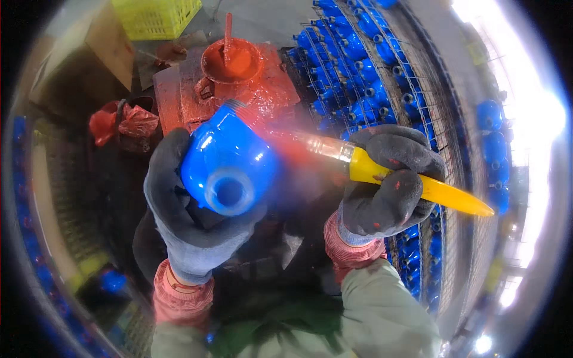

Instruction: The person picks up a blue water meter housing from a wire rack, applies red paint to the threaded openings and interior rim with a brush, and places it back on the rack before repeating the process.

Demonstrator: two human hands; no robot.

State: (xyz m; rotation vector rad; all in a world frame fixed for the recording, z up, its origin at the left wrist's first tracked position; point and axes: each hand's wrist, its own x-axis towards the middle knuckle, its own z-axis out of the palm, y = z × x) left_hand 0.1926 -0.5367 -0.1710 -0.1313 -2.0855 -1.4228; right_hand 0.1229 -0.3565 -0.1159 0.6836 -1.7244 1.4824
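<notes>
My left hand (191,235), in a grey work glove, is closed around a glossy blue metal fitting (248,152). A round hollow opening on the fitting faces me. Gripped in my gloved right hand (397,197) is a paintbrush (361,164) with a yellow handle and a metal ferrule. Its red bristles, smeared by motion, reach the upper edge of the fitting; whether they touch it I cannot tell. Beyond the fitting stands a red-coated mug-like pot (259,62) of red paint, with a red stick (228,30) upright in it.
The pot rests on a red-stained board (170,98). A red plastic-wrapped bundle (138,122) lies left of it. Wire racks (444,83) at right hold many blue fittings (353,46). A cardboard box (77,71) and a yellow crate (158,21) stand at the far left.
</notes>
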